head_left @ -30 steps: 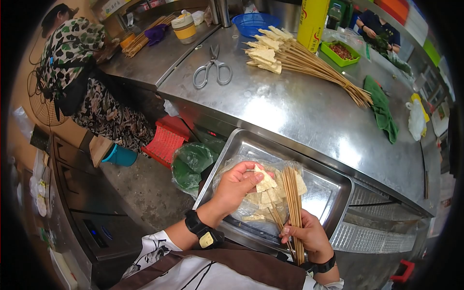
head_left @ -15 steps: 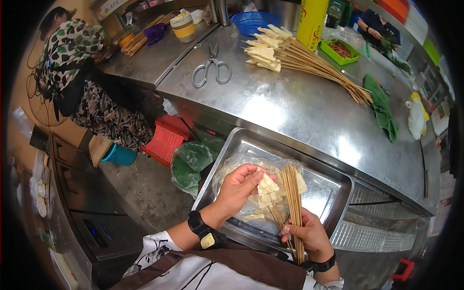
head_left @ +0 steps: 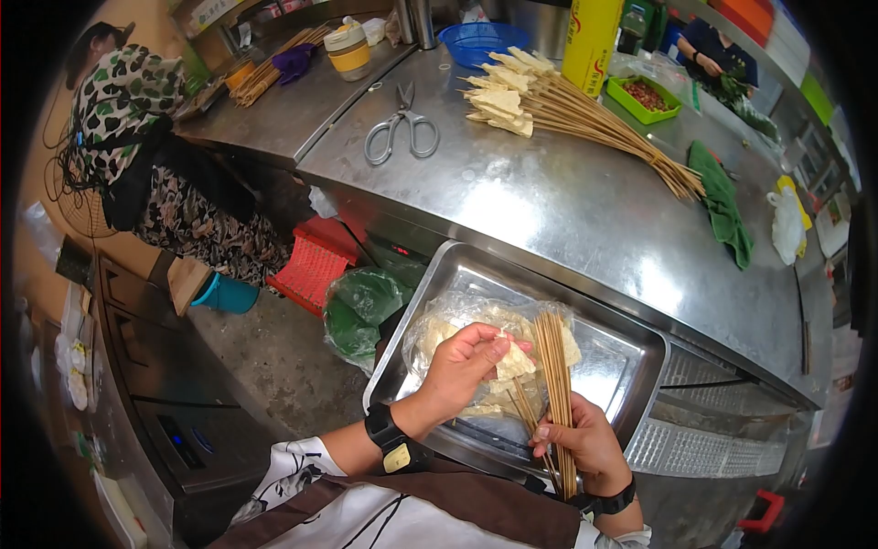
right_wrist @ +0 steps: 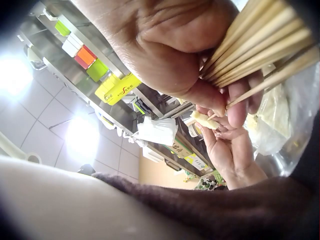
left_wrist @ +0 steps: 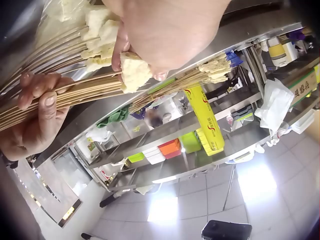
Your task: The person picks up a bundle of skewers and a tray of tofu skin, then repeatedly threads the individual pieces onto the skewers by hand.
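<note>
Between thumb and fingers, my left hand [head_left: 462,368] pinches a pale yellow, wrinkled piece of tofu skin [head_left: 515,362]. My right hand [head_left: 593,446] grips a bundle of bamboo skewers [head_left: 555,366], with a few splayed to the left. In the right wrist view, one skewer tip meets the tofu skin piece [right_wrist: 204,120] in front of the left hand [right_wrist: 235,155]. More pale pieces [left_wrist: 100,32] show beside the skewers in the left wrist view. Below both hands, a clear plastic bag [head_left: 430,334] of such pieces lies in a steel tray [head_left: 647,366].
Threaded skewers [head_left: 594,114] lie on the steel counter [head_left: 412,197], near scissors [head_left: 401,128], a blue basket [head_left: 480,44], a yellow box [head_left: 590,46] and a green cloth [head_left: 721,206]. A lined bin [head_left: 361,311] stands left of the tray. Two other people [head_left: 137,110] are farther off.
My left hand has moved down and right with the tofu skin piece, closer to the splayed skewers. The right hand stays put. The person at far left has shifted slightly.
</note>
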`<state>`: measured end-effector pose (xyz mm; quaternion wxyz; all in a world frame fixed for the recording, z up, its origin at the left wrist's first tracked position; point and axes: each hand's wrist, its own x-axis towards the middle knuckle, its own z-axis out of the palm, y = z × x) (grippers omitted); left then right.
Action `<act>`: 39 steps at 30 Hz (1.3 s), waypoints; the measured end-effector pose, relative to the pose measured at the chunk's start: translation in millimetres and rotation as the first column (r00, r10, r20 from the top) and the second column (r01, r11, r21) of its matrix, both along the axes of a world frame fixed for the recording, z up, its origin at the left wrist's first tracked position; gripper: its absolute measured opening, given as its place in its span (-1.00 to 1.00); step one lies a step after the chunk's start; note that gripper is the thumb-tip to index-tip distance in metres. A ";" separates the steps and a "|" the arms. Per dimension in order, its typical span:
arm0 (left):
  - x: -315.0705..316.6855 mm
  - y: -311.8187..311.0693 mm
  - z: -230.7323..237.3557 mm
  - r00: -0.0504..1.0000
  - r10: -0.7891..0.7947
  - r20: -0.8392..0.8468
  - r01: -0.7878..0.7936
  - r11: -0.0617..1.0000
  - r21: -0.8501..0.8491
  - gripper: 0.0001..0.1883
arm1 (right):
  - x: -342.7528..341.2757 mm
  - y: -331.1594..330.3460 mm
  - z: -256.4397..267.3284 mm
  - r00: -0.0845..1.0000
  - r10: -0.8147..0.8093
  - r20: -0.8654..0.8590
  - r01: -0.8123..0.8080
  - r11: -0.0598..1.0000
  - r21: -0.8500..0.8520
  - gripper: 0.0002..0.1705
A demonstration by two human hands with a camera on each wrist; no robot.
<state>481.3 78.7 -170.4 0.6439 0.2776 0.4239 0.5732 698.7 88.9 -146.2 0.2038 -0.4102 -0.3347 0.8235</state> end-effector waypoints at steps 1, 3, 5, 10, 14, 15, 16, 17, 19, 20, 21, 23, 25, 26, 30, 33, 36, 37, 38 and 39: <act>1.8 -0.4 2.6 1.000 -0.003 0.018 0.003 1.000 -0.005 -0.89 | -0.6 0.2 0.5 1.000 0.004 0.001 -0.004 1.000 -0.002 -0.66; 4.3 -3.1 3.6 1.000 0.000 0.032 0.001 1.000 -0.003 -0.89 | 0.9 -0.3 -1.5 1.000 0.007 -0.006 -0.007 1.000 0.001 -0.66; 3.8 -4.7 5.0 0.998 -0.047 -0.049 0.046 0.999 -0.020 -0.85 | 0.9 -0.3 -0.9 1.000 0.004 -0.010 -0.004 1.000 -0.004 -0.66; 2.7 -3.8 6.8 0.996 -0.076 -0.040 0.075 0.997 -0.037 -0.85 | 0.9 -0.3 0.5 1.000 0.011 0.011 -0.011 1.000 0.009 -0.67; -2.1 -5.0 8.3 0.979 -0.103 -0.175 0.093 0.993 -0.067 -0.84 | 4.5 -9.0 -3.7 0.999 -0.035 0.004 0.034 0.996 0.082 -0.71; -3.9 -5.3 6.0 0.980 -0.098 -0.176 0.087 0.994 -0.069 -0.84 | 4.4 -9.2 -2.0 0.998 -0.055 0.024 0.051 0.988 0.148 -0.74; -12.0 -0.5 8.0 0.976 -0.115 -0.185 0.104 0.992 -0.071 -0.82 | -1.6 -6.4 7.2 0.995 -0.087 0.056 0.075 0.979 0.191 -0.77; -12.4 -2.4 4.3 0.971 -0.113 -0.212 0.106 0.993 -0.045 -0.80 | 1.0 -7.9 4.4 0.995 -0.080 0.052 0.069 0.978 0.196 -0.77; -15.3 -5.4 5.9 0.963 -0.062 -0.263 0.059 0.998 -0.018 -0.82 | 6.7 -8.8 0.8 0.994 -0.070 0.083 0.054 0.983 0.174 -0.80; -17.7 -6.8 7.9 0.951 -0.016 -0.310 0.020 1.000 0.009 -0.83 | 11.1 -6.5 0.3 0.995 -0.064 0.082 0.049 0.984 0.170 -0.80; -21.8 -9.0 11.0 0.950 -0.013 -0.311 0.016 1.000 0.006 -0.83 | 16.3 -2.7 0.4 1.000 -0.026 -0.006 0.026 0.998 0.061 -0.79; -36.0 -10.7 18.3 0.585 0.119 -0.802 -0.051 0.993 0.110 -0.82 | 13.6 4.0 1.9 0.994 0.003 -0.105 -0.007 0.999 -0.041 -0.78; -51.6 -13.7 22.9 0.453 0.071 -0.889 -0.012 0.997 0.073 -0.82 | 2.2 4.7 12.1 0.995 -0.087 -0.041 0.086 0.996 -0.026 -0.77; -55.2 -17.3 19.4 0.263 0.122 -0.957 0.049 0.989 0.140 -0.81 | 2.8 4.6 10.4 0.992 -0.083 -0.097 0.078 0.995 -0.054 -0.76; -49.4 -21.8 18.1 -0.025 0.176 -0.984 0.156 0.973 0.170 -0.74 | 2.5 -0.1 7.7 0.982 -0.100 -0.158 0.100 0.995 -0.010 -0.75; -48.5 -14.8 22.8 -0.083 0.107 -0.991 0.203 0.975 0.089 -0.71 | 7.4 0.5 3.0 0.980 -0.064 -0.187 0.064 0.998 -0.005 -0.73; -44.2 -14.6 28.2 -0.144 0.027 -0.989 0.225 0.974 -0.006 -0.69 | 14.4 1.2 -5.6 0.987 -0.035 -0.159 0.036 0.999 0.000 -0.71; -44.5 -14.3 29.5 -0.179 -0.013 -0.984 0.230 0.972 -0.054 -0.70 | 16.1 2.0 -7.6 0.989 -0.015 -0.149 0.014 1.000 -0.007 -0.69; -55.3 -6.9 35.8 -0.166 -0.042 -0.985 0.243 0.967 -0.082 -0.70 | 9.6 5.9 2.1 0.992 -0.011 -0.125 0.005 0.999 -0.047 -0.67; -58.6 -8.7 31.7 -0.206 -0.056 -0.977 0.272 0.956 -0.112 -0.71 | 9.6 4.7 2.3 0.992 -0.008 -0.130 0.003 0.999 -0.040 -0.67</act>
